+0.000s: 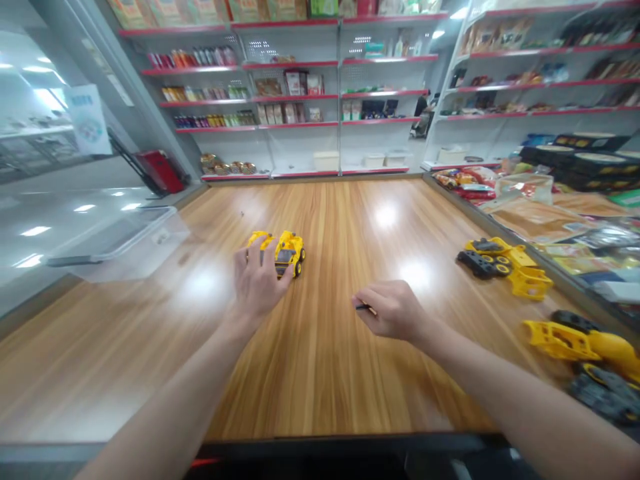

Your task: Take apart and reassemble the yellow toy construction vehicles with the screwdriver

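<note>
My left hand (257,283) is spread over two yellow toy trucks standing side by side on the wooden table. Its fingers cover much of the left toy truck (259,237), and the thumb lies by the front of the right toy truck (290,252), which has a grey front and black wheels with yellow hubs. Whether the fingertips press on the toys cannot be made out. Right of the middle, my right hand (393,309) is closed in a fist around a thin dark rod (365,307); only a short piece of it shows.
Yellow and black toy vehicle parts (493,260) lie on the table's right side, with more toy vehicle parts (585,347) nearer me. A clear plastic bin (125,243) stands at the left edge. Packaged goods (520,190) are heaped beyond the right rim. Stocked shelves (290,97) stand behind.
</note>
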Demonstrator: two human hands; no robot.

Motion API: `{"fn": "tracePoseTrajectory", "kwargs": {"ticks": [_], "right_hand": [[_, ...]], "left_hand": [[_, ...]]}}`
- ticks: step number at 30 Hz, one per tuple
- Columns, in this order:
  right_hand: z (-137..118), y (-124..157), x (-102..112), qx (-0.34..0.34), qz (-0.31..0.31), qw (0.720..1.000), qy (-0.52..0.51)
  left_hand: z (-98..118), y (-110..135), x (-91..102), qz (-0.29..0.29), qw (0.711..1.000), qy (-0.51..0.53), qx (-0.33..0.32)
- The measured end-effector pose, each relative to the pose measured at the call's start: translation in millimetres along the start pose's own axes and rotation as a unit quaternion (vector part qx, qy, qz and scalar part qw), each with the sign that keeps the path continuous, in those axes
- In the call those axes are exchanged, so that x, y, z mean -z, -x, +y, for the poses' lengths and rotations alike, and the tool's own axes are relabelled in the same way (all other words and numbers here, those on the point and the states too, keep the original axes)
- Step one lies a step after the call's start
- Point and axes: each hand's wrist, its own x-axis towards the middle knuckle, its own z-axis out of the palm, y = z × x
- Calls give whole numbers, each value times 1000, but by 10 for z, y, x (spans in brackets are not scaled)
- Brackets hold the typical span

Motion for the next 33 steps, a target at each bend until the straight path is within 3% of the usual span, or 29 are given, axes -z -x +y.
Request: {"fn": "tracePoseTrajectory", "kwargs": {"ticks": [5, 11, 16, 20, 23, 28, 31, 33], "right_hand": [[69, 26, -245, -102, 57, 993, -29], [166, 108, -344, -182, 58, 980, -47], [146, 47, -459, -170, 33, 983, -53], [114, 66, -451, -158, 29, 985, -64], [88, 57, -421, -153, 50, 985, -67], [-56, -185, -368, -184, 154, 968, -69], [-154, -291, -326, -184, 160, 966, -84], [-176, -262, -288, -170, 130, 975, -66]], "left_hand": [[-85, -26, -87, -21, 998, -54, -25], [44, 3, -147, -27, 998, 2, -57], [243, 108, -161, -42, 995, 56, -75], [310, 165, -188, -52, 990, 121, -46], [325, 212, -242, -90, 979, 177, -38], [349, 278, -334, -86, 977, 193, -38], [350, 287, -355, -87, 975, 204, -34], [343, 281, -360, -88, 973, 210, -26]]}}
